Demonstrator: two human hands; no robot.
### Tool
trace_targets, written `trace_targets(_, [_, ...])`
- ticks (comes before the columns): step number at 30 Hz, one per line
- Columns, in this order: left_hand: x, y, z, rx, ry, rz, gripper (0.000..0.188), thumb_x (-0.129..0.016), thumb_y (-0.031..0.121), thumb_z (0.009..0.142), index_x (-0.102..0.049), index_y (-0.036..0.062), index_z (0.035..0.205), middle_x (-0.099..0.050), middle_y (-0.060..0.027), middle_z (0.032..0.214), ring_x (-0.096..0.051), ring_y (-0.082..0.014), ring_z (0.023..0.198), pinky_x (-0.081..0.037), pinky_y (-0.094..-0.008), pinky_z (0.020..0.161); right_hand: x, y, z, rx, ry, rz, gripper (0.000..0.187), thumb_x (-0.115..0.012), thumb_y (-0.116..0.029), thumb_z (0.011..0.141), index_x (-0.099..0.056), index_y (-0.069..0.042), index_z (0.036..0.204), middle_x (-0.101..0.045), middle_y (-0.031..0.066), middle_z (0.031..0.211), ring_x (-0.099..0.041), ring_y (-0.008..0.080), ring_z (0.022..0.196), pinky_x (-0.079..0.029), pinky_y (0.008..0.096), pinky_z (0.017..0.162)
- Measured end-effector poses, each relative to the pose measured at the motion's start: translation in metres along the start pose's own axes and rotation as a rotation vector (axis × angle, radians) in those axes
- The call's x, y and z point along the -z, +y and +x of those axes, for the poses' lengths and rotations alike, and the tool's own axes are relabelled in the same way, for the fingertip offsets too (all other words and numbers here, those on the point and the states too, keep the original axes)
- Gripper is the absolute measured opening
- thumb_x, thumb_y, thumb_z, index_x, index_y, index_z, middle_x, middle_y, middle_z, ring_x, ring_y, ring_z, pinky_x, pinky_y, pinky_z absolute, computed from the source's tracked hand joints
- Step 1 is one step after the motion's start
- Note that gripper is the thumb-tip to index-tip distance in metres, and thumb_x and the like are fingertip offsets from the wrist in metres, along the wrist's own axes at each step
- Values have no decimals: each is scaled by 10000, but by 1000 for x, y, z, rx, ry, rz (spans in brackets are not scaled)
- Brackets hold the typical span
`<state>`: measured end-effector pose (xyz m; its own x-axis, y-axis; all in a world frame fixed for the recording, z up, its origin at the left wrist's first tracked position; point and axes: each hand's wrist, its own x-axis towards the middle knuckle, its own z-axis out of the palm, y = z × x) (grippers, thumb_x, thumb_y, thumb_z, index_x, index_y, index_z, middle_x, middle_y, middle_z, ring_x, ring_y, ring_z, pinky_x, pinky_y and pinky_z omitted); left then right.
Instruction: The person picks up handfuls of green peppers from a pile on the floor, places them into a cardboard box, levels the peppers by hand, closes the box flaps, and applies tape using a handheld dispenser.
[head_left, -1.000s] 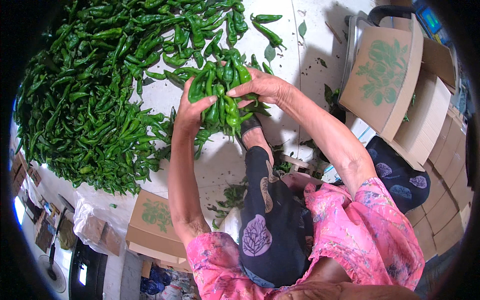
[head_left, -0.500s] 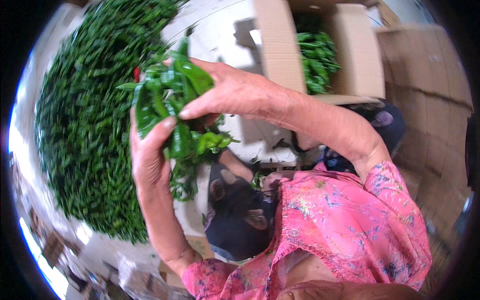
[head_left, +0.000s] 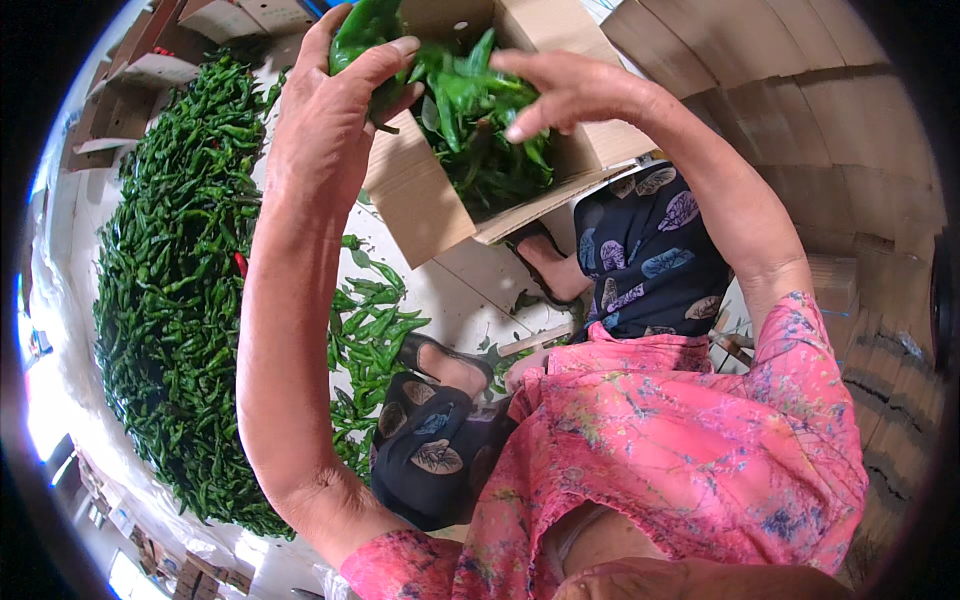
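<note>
My left hand is raised at the left edge of an open cardboard box, its fingers wrapped round a few glossy green peppers. Thumb and fingertips show; part of the bunch is cut off by the top of the picture. Over the box's right side is my right hand, slightly blurred, with thumb and fingers apart and nothing clearly held in them. Just beside those fingers, green peppers lie heaped in the box, some of them smeared by motion.
A large heap of green peppers spreads over the floor to the left, a red pepper among them. Loose peppers lie near my feet. Flattened cardboard is stacked at the right; more cartons stand far left.
Both hands have gone from above the pepper heap to the box, carrying a bunch of peppers. They have parted, and my right hand has opened. The view has turned too.
</note>
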<state>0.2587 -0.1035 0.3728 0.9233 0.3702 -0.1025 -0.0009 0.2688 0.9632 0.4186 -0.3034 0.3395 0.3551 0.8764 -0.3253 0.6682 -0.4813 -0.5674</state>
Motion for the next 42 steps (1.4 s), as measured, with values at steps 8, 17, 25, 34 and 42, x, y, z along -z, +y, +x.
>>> trace_targets(8, [-18,-29,18,-59,-167,583,820,-730,401,898,-372,58,1552,-573,-228,1367,-594,-276,1199,-485,-373,1006,2,18,-13,-17,-187,-530,441,-800,-166,794,-699,-112,1220,-721,182,931,-696,384,913,-547,476,829])
trace_targets(17, [65,-41,-66,346,147,388,588,-652,303,958,-515,-8,1438,-679,-172,1231,-666,-199,1100,-515,-310,930,12,5,-38,233,157,-442,233,-669,-159,880,-671,-64,1093,-689,152,909,-659,370,910,-514,467,830])
trace_targets(25, [202,-224,-292,651,616,385,539,-736,182,877,-571,-11,1353,-653,-16,921,-547,-87,756,-452,-233,664,-83,-85,-117,463,-290,114,310,-677,-166,873,-601,-31,1142,-627,161,958,-667,368,852,-567,457,727])
trace_targets(34, [139,-370,-482,593,1028,203,464,-662,37,863,-556,-66,1303,-672,-50,998,-620,-118,834,-519,-252,732,-319,1,-34,-251,-226,-205,528,-555,-139,952,-404,2,1438,-488,331,1363,-653,461,1045,-554,511,884])
trace_targets(42, [146,-328,-458,338,959,1064,691,-726,-41,737,-527,3,1397,-587,-213,1269,-541,-374,1221,-434,-473,1027,-356,33,-49,-26,111,-447,599,-665,-80,867,-447,39,1413,-475,283,1298,-529,458,1181,-483,501,971])
